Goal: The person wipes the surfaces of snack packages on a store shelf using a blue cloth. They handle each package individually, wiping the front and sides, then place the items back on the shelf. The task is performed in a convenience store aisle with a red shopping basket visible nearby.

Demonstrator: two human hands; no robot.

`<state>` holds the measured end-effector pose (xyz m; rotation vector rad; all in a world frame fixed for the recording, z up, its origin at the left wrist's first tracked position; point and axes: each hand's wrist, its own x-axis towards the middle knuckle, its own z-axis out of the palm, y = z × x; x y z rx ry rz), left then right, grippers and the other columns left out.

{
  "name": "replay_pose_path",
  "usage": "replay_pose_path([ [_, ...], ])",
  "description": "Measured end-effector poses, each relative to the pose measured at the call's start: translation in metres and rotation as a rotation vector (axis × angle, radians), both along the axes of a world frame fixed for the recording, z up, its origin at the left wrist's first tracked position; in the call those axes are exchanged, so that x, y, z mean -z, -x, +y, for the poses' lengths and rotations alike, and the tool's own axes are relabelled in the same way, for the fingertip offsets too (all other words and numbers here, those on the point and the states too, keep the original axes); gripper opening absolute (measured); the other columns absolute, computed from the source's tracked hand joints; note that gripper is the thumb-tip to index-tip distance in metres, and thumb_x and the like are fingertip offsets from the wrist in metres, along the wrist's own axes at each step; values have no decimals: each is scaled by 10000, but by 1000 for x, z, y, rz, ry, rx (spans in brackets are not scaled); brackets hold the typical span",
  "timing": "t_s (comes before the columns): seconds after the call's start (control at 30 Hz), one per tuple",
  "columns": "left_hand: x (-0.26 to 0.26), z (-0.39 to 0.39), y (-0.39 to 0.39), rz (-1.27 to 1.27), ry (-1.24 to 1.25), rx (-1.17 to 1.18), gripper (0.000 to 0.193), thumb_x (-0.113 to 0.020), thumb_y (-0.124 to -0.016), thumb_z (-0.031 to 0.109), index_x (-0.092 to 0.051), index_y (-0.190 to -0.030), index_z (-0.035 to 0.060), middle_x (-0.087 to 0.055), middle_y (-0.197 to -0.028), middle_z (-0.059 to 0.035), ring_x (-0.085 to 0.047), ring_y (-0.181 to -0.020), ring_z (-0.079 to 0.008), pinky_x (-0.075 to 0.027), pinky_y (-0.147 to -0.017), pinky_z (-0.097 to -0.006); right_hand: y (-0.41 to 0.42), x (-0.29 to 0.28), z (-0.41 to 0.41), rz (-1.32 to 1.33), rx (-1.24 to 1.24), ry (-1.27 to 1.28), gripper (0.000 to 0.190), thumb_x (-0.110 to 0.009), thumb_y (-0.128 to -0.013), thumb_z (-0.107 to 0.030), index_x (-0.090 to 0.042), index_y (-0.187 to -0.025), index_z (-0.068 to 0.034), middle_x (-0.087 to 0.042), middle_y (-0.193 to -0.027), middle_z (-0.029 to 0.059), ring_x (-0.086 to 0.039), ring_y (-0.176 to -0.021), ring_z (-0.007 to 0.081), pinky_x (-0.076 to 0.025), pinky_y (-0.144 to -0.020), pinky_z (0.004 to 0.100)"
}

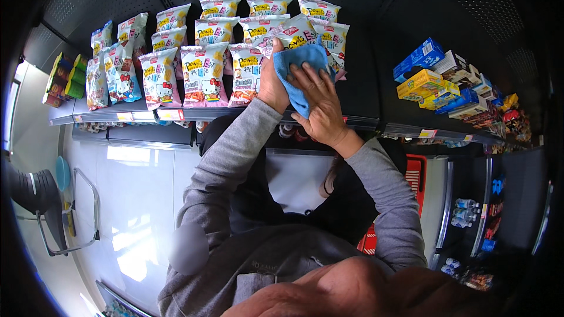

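My left hand [273, 83] grips a white and pink snack bag [299, 31] at its left side, above the front edge of a black shelf. A blue cloth [302, 59] lies against the front of this bag. On the cloth rests my right hand [319, 101], fingers spread and pressing it to the bag; the cloth and fingers hide the bag's lower part. Similar snack bags [205, 75] stand upright in rows on the shelf, to the left of and behind my hands.
The black shelf's front edge [211, 114] carries price tags. Cans [77, 77] stand at the far left, boxed goods [421, 86] on the right-hand shelf. A red plastic basket [414, 176] is beside my right knee. A chair [39, 198] stands at the left on the tiled floor.
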<state>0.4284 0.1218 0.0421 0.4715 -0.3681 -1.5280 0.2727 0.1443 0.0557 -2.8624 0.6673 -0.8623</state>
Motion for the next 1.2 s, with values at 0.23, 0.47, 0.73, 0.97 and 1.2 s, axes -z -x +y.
replay_pose_path([
  [0.23, -15, 8, 21, -173, 44, -121, 489, -414, -1037, 437, -583, -1167, -3, -690, -1026, -112, -696, -878, -194, -568, -741, -314, 10, 2, -41, -413, 267, -151, 509, -591, -930, -263, -480, -1363, -21, -503, -1390, 211, -557, -1179, 398, -446, -990, 457],
  [0.47, -16, 12, 2, -227, 63, 107, 493, -457, -1024, 439, -580, -1181, -12, -686, -1082, -135, -685, -952, -190, -556, -813, -303, 35, -7, -42, -711, 48, -1202, 360, -670, -932, -304, -636, -1123, -1, -687, -1039, 89, -628, -986, 130, -505, -870, 293],
  [0.73, -7, 7, 13, -661, 122, -272, 535, -460, -1020, 452, -539, -1234, -32, -643, -1073, -109, -630, -956, -178, -493, -862, -298, 41, -3, -45, -633, 240, -702, 338, -644, -958, -268, -608, -1130, 21, -700, -994, 120, -660, -860, 149, -526, -739, 321],
  [0.97, -5, 3, 26, -371, -4, 58, 541, -337, -1054, 449, -544, -1267, -3, -656, -1130, -110, -640, -1038, -169, -523, -866, -307, 29, -16, -14, -863, -126, -1075, 550, -457, -1033, -434, -487, -1342, 19, -572, -1289, 97, -531, -1172, 167, -411, -1006, 317],
  [1.2, 49, -9, 39, -460, 215, 14, 433, -624, -937, 196, -471, -1312, 43, -626, -1207, -113, -621, -1096, -214, -503, -917, -318, 12, -11, -19, -799, -76, -986, 693, -394, -1019, -547, -438, -1368, 50, -546, -1299, 144, -512, -1191, 209, -393, -1012, 326],
])
